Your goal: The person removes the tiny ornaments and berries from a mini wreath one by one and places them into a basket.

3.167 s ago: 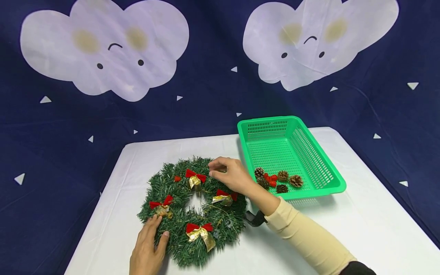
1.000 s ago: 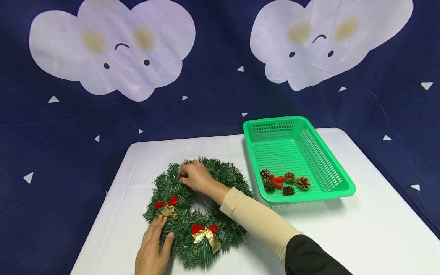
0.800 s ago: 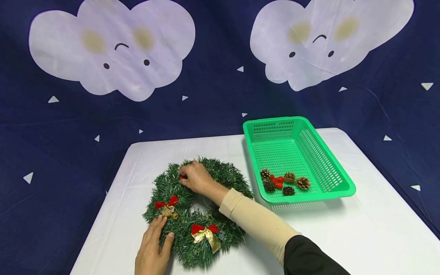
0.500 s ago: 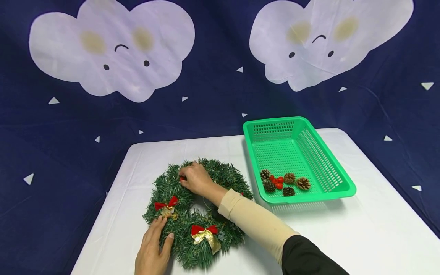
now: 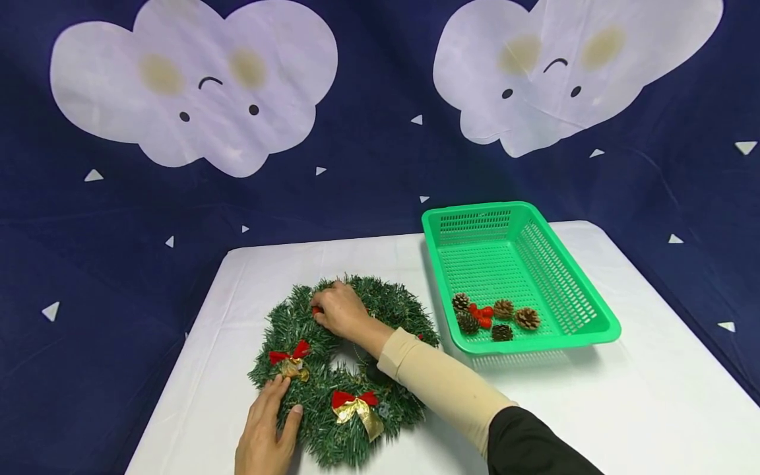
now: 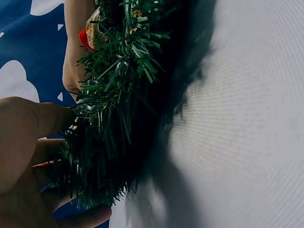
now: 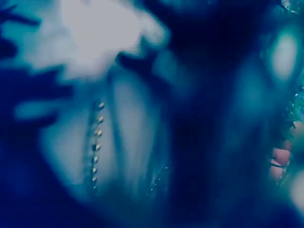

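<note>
A green artificial wreath (image 5: 315,422) lies on the white table, with red-and-gold bows (image 5: 356,406) tied on it. My left hand (image 5: 267,429) rests on its left edge, fingers fairly straight and thumb spread, just below another bow (image 5: 289,359). In the left wrist view, the left hand (image 6: 28,137) touches the wreath's outer side. My right hand (image 5: 344,313) reaches over the wreath's upper part, fingers curled at a small red ornament (image 5: 317,310) that is mostly covered. This hand and forearm hide other bows. The right wrist view is dark and blurred, with a bead string (image 7: 96,147).
To the right stands a green plastic basket (image 5: 570,284). Several pine cones (image 5: 527,318) and a red ornament cluster (image 5: 482,315) lie at its near left corner. Behind the table hangs a dark blue cloth (image 5: 368,171) printed with clouds.
Since the oldest frame, my right hand has moved left over the wreath to the small red ornament, covering the top bow. Over the last second both hands stay nearly still; the view shifts slightly.
</note>
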Available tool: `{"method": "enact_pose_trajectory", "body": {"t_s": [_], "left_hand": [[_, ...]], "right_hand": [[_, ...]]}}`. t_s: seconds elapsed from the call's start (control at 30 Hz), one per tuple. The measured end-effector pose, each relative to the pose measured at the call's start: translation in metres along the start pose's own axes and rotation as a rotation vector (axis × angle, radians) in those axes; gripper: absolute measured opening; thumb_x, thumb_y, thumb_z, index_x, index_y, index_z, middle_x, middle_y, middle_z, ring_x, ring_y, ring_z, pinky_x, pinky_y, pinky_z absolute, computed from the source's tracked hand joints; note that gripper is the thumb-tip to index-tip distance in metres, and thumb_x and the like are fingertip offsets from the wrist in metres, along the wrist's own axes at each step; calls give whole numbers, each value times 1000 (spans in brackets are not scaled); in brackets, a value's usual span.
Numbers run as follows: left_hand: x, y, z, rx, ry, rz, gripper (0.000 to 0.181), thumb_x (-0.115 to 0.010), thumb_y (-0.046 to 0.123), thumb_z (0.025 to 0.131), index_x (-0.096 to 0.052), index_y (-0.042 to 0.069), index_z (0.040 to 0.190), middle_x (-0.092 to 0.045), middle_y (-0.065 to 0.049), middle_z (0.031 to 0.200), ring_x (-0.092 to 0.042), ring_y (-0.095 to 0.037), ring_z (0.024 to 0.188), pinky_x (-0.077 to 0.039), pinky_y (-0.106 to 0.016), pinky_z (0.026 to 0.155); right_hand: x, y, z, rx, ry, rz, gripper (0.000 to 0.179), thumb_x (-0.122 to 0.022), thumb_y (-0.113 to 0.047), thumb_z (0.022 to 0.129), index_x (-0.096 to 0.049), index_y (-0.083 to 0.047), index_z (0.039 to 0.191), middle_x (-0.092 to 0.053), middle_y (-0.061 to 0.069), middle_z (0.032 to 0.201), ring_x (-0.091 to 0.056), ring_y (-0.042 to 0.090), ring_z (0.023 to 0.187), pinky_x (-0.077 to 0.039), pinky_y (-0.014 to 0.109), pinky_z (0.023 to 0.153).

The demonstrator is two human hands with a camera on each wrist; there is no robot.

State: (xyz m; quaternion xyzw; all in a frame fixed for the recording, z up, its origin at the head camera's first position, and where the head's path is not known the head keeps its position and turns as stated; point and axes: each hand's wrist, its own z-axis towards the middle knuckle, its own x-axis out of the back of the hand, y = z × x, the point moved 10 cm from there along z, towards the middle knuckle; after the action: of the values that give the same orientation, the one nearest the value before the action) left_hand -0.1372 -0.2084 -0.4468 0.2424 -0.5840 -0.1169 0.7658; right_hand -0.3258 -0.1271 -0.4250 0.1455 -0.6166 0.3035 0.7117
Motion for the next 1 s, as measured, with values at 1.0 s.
{"method": "enact_pose_trajectory", "body": {"t_s": [1.0], "left_hand": [[6,5,-1,-51,49,-9,47,-63,26,91,-54,9,133,-53,-11,137,-43,-34,129,-45,-58,92]], "right_hand": [[2,1,2,2,23,44,16,-62,-31,92,-72,-28,104,-71,-13,105,-61,15,103,-46,37,100]]}}
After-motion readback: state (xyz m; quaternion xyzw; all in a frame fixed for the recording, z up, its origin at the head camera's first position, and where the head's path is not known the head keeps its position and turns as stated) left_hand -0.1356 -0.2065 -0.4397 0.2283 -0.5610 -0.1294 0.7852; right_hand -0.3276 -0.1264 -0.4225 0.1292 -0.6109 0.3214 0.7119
